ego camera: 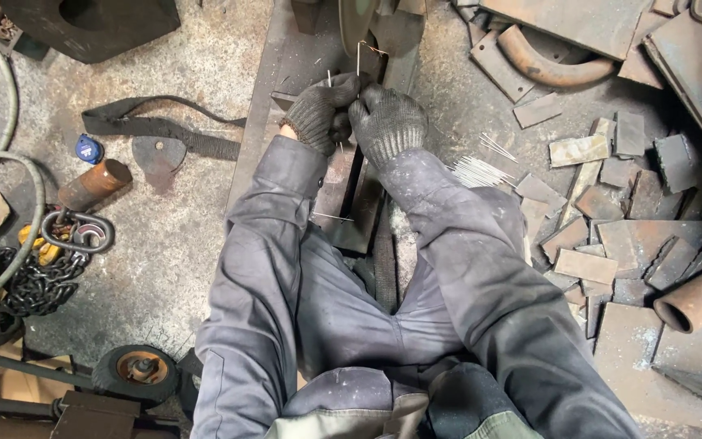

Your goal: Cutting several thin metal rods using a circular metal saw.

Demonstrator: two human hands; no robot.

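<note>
1. Left hand (pixel 318 112) in a dark knit glove pinches a thin bent steel wire (pixel 358 58); gloved right hand (pixel 387 122) grips it too.
2. Loose bundle of thin silver rods (pixel 478 171) lies right, on the dusty concrete floor (pixel 188 236).
3. Rusty flat steel offcuts (pixel 603 252) litter the floor.

No packages, labels, signs or screens are in view.

I count my two gloved hands, left hand (pixel 318 112) and right hand (pixel 387 122), one chain (pixel 34 284), one blue tape measure (pixel 88 149), two rusty pipes (pixel 95 184), one small wheel (pixel 136 372)
</note>
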